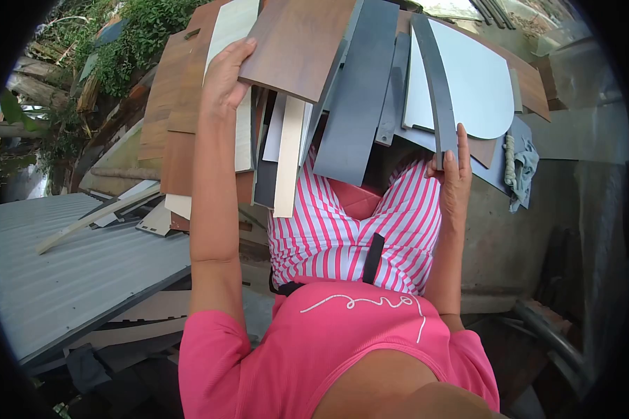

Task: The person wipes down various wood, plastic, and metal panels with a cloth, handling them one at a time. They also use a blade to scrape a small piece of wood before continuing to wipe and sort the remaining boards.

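Observation:
My left hand (225, 73) is closed on the left edge of a brown wood-grain board (302, 45), its thumb on the top face. The board lies tilted over other panels. My right hand (456, 174) pinches the near end of a narrow, dark grey strip (432, 77), with one finger stretched out along it. This strip runs away from me across a white panel with a rounded corner (472, 80). Between my hands lies a wide dark grey board (360, 91). A narrow cream strip (287, 160) sticks out toward my lap from beneath the brown board.
More wood-grain boards (168, 112) overlap at the left. A corrugated metal sheet (77, 258) spreads at the lower left, with a thin pale strip (94, 222) across it. Greenery (129, 52) grows beyond. A grey-blue cloth (523, 164) hangs at the right.

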Action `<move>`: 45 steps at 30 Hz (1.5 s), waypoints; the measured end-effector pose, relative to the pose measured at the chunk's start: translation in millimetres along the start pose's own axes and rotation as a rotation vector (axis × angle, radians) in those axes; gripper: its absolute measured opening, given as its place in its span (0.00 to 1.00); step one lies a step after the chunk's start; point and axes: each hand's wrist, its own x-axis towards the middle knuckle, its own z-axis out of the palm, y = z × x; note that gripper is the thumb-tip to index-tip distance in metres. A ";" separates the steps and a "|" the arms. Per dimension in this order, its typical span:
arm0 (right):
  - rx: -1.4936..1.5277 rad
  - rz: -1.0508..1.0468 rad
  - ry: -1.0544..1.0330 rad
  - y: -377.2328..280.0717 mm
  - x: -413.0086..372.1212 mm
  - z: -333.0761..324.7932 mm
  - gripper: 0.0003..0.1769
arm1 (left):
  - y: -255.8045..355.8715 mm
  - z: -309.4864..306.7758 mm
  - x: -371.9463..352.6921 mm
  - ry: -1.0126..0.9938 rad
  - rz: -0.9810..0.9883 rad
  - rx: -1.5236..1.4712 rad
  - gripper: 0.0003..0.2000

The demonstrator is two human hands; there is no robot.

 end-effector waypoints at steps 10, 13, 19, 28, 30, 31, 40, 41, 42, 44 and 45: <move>0.000 0.119 -0.076 19.4 1.2 31.0 0.39 | -7.4 -110.2 15.8 0.411 -0.067 -0.264 0.16; 0.037 0.219 -0.114 32.1 2.5 61.8 0.38 | -9.1 -111.6 12.4 0.447 -0.093 -0.203 0.17; -0.311 0.267 -0.393 42.4 11.8 95.1 0.35 | -0.1 -122.3 20.5 0.410 -0.078 0.342 0.16; -0.849 0.206 -0.154 55.5 3.2 34.1 0.27 | -22.6 -129.3 25.9 0.361 0.031 0.590 0.19; -0.694 0.287 -0.199 68.9 -1.1 33.8 0.29 | -28.4 -127.3 28.8 0.440 0.200 0.751 0.21; -0.537 0.366 -0.232 73.3 -4.7 35.0 0.31 | -26.2 -125.1 26.7 0.443 0.199 0.756 0.21; 0.058 0.693 -0.408 82.0 -22.2 65.6 0.27 | 9.5 -11.2 -53.7 0.245 0.350 0.702 0.23; 0.079 0.674 -0.409 76.8 -21.8 63.9 0.26 | 6.7 -2.6 -65.1 0.189 0.306 0.652 0.23; 0.072 0.680 -0.415 70.3 -21.4 62.4 0.26 | 1.2 5.1 -76.8 0.133 0.260 0.599 0.23; 0.077 0.590 -0.462 53.8 -19.2 59.9 0.27 | -12.6 20.4 -101.9 0.064 0.188 0.540 0.24; 0.069 0.595 -0.469 45.6 -18.3 58.8 0.27 | -19.0 28.2 -110.9 -0.013 0.124 0.484 0.25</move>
